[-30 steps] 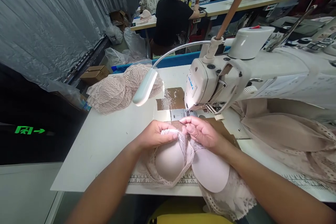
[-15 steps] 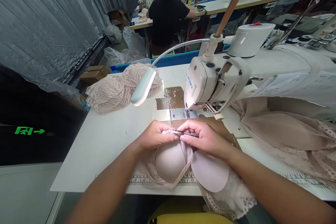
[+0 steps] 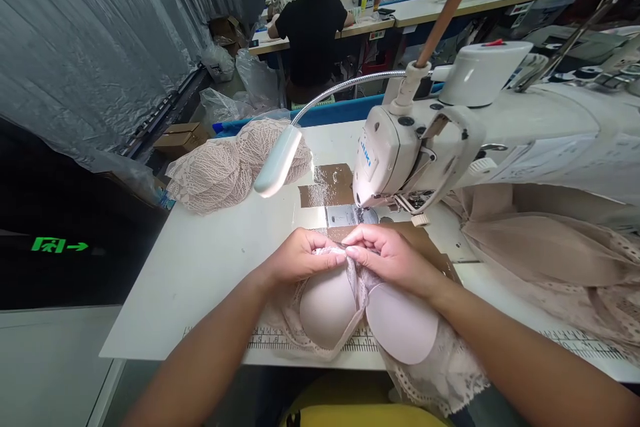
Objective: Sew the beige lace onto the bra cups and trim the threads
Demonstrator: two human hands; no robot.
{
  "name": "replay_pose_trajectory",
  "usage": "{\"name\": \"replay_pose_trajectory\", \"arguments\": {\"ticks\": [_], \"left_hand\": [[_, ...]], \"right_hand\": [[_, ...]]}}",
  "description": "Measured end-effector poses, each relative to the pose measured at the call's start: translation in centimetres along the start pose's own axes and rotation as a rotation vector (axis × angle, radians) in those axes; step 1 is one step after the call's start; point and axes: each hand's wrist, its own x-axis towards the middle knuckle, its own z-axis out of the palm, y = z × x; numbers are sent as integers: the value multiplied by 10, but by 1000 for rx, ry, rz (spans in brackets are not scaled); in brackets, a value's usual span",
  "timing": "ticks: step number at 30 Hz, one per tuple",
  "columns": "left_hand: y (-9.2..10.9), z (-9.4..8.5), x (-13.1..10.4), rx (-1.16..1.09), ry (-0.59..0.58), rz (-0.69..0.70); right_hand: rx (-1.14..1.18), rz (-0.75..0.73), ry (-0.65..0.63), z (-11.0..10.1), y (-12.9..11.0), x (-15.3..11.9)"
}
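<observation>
A pale pink padded bra (image 3: 327, 310) with lace edging lies at the table's front edge, its two cups towards me and some lace hanging over the edge. My left hand (image 3: 303, 257) is closed on the top edge of the left cup, thumb over the fabric. Right beside it, my right hand (image 3: 387, 259) pinches the fabric near the middle between the cups; the thumb tips almost meet. Only a dark sliver of a slim metal tool shows at the right fingers; the rest is hidden. The sewing machine (image 3: 370, 153) stands just beyond my hands.
A lamp (image 3: 277, 160) on a bendable neck hangs over the table (image 3: 200, 280), left of the needle. Lace cups (image 3: 215, 177) are piled at the back left. Beige fabric (image 3: 550, 253) lies under the machine arm. A person in a black shirt (image 3: 313, 33) sits ahead.
The slim dark metal tool seen between my fingers is now almost wholly hidden. My right fingers have closed onto the bra's edge, beside my left thumb. The view shifted slightly.
</observation>
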Motion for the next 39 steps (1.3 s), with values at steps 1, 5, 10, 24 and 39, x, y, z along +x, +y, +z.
{"name": "replay_pose_trajectory", "arguments": {"ticks": [1,5,10,24,39], "left_hand": [[1,-1,0,-1,7,6],[0,-7,3,-96,45,-51],[-5,-18,6,-269,21,-126],[-4,-29,1,-51,51,-51],[5,-7,-18,680,60,169]], "right_hand": [[45,24,8,0,1,1],[194,141,-89,2,1,2],[29,100,-100,5,-3,2],[-75,108,-43,3,-5,-5],[-701,317,101,-55,21,-93]]}}
